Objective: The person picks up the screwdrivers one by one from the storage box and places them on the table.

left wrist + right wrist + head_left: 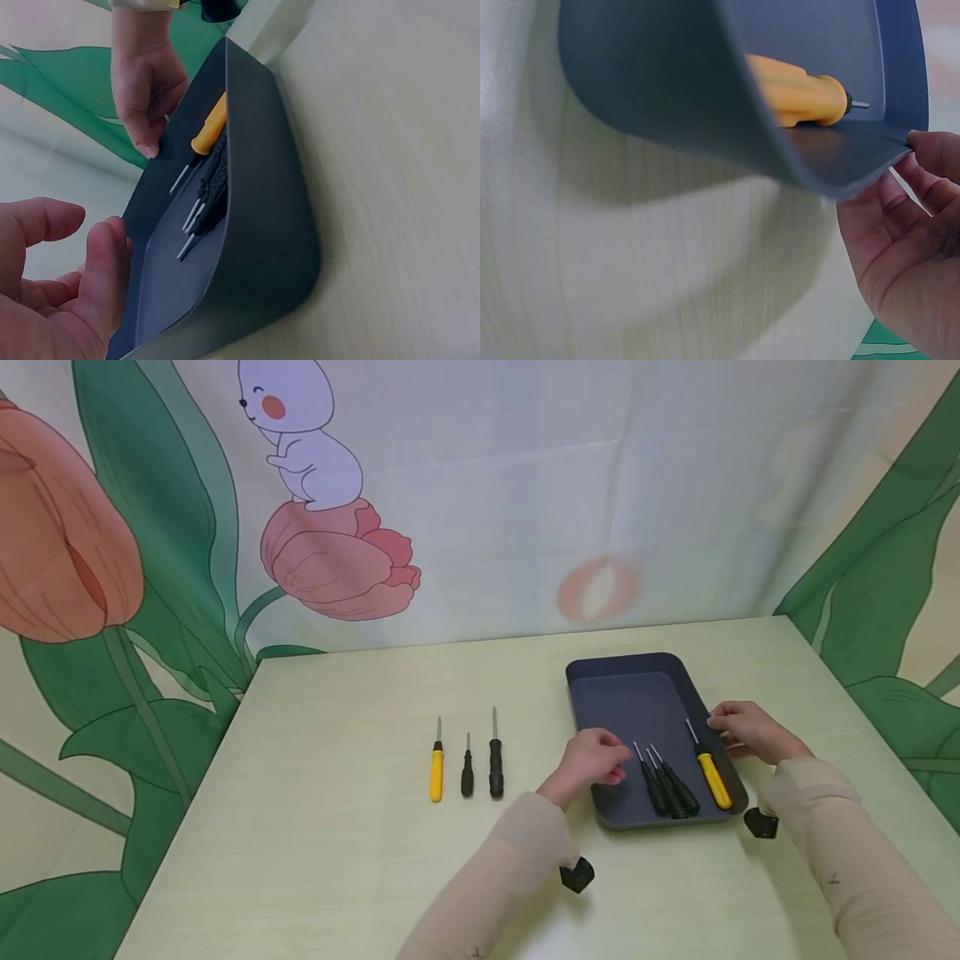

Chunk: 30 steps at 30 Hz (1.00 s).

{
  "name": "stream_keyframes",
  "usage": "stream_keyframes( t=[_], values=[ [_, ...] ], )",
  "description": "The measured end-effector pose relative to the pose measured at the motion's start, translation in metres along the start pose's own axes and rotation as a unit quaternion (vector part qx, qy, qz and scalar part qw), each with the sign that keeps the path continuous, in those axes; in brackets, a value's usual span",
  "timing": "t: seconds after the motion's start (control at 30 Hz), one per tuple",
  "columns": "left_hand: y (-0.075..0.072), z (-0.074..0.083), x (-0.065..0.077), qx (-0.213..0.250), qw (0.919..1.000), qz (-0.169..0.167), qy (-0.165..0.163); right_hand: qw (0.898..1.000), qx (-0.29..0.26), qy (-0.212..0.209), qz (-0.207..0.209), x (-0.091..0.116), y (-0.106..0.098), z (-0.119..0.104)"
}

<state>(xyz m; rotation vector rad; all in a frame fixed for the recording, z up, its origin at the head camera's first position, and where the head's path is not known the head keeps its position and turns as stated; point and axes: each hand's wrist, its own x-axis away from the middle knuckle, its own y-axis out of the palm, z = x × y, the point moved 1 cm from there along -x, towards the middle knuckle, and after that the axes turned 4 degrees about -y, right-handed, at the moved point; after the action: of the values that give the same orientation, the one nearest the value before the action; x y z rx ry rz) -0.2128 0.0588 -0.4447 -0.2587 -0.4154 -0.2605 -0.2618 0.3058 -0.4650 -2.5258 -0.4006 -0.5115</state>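
A dark blue-grey tray (626,702) stands at the right of the table. My right hand (759,732) pinches its right rim, thumb on the inner side and fingers below the outer edge in the right wrist view. Over the tray's left edge hovers my left hand (591,758), holding nothing; the left wrist view shows its thumb and index finger (105,262) apart. Inside the tray, three black screwdrivers (678,792) lie bunched near the front. A yellow-handled screwdriver (714,781) lies to their right, along the tray's right wall.
Left of the tray, three screwdrivers lie in a row on the table (337,860): a yellow one (437,774), a short black one (467,777) and a longer black one (496,768). A printed curtain (487,485) hangs behind the table's far edge.
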Motion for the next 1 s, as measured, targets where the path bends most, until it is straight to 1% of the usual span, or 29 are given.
stream_keyframes(
  t=[0.1,0.3,0.57,0.7,0.83,1.0],
  values=[
    [0.007,-0.001,0.0,-0.005,1.0,0.0,-0.003,1.0,0.001,0.001,0.001,0.0,0.0,0.0],
    [0.019,-0.002,-0.002,0.001,1.0,0.002,-0.009,1.0,0.003,0.0,0.002,-0.001,-0.001,0.002],
    [0.028,-0.005,-0.006,0.004,0.9996,0.0,-0.027,1.0,0.007,0.003,0.002,-0.002,-0.001,0.002],
    [0.032,-0.008,-0.007,-0.01,0.9992,-0.001,-0.039,1.0,0.01,0.009,0.004,-0.003,-0.001,0.001],
    [0.036,-0.01,-0.008,-0.031,0.9984,0.005,-0.046,1.0,0.01,0.01,0.005,-0.004,-0.001,0.002],
    [0.039,-0.013,-0.012,-0.073,0.9959,0.016,-0.051,1.0,0.008,0.013,0.005,-0.005,-0.002,0.003]
  ],
)
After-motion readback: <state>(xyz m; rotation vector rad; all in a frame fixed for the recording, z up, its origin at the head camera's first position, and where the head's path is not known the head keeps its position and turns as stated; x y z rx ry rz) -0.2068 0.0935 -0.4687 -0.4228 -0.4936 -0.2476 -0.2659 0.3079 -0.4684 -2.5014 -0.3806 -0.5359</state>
